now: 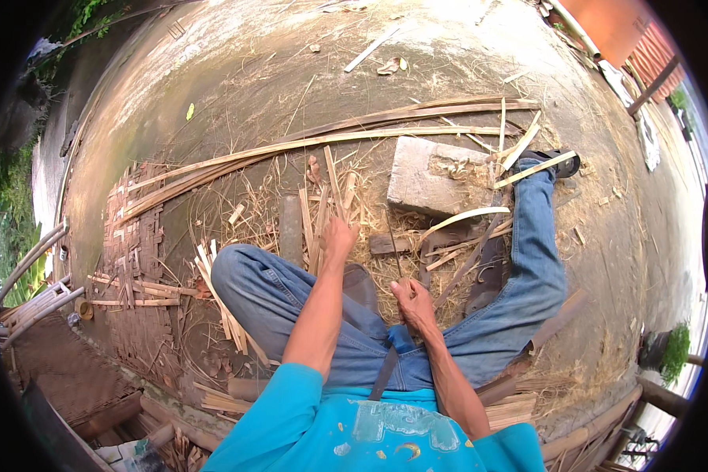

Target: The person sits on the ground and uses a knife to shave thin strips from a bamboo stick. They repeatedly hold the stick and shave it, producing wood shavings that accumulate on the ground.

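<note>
My left hand (340,237) is closed on the near end of a pale split bamboo strip (333,175), which points away from me. My right hand (414,302) is wrapped round a knife (394,242); its narrow dark blade points away from me and its grip is mostly hidden by my fingers. Between my legs lie thin shavings and short bamboo pieces (320,216). Just beyond my right hand stands a pale rectangular block (421,179) with shavings on top.
Long bamboo strips (291,145) lie across the ground beyond my hands. More strips (536,167) lean by my right foot. A worn woven mat (138,259) is on the left, with split pieces on it. A wooden piece (289,228) lies near my left knee.
</note>
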A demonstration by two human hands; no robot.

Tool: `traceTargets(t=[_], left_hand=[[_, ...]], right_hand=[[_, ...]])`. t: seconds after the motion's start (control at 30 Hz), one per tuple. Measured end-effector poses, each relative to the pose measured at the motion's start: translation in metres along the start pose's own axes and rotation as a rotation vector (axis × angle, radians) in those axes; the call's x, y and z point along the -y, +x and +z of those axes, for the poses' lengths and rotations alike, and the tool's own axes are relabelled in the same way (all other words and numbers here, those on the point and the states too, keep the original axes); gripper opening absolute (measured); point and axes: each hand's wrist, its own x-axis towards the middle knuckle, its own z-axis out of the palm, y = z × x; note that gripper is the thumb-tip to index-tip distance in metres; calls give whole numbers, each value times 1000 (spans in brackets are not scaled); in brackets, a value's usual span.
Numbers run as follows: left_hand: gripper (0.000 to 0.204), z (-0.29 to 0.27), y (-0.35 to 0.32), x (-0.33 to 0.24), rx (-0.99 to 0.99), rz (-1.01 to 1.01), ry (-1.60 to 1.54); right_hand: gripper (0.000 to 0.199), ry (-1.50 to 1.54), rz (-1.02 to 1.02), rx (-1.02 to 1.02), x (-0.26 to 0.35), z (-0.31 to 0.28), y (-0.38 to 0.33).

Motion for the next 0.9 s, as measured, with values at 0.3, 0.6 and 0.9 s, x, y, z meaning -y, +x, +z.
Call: traceTargets(t=[0.3,0.6,0.9], left_hand=[[21,-1,-5,-26,548,-332,-702],[31,-46,-88,-80,1041,-143,-1410],[42,-47,-88,-77,1036,79,-1140]], right_hand=[[34,150,-40,-205,-3,-19,16],[30,421,-185,-176,78,-52,37],[27,488,-138,-156,58,-52,36]])
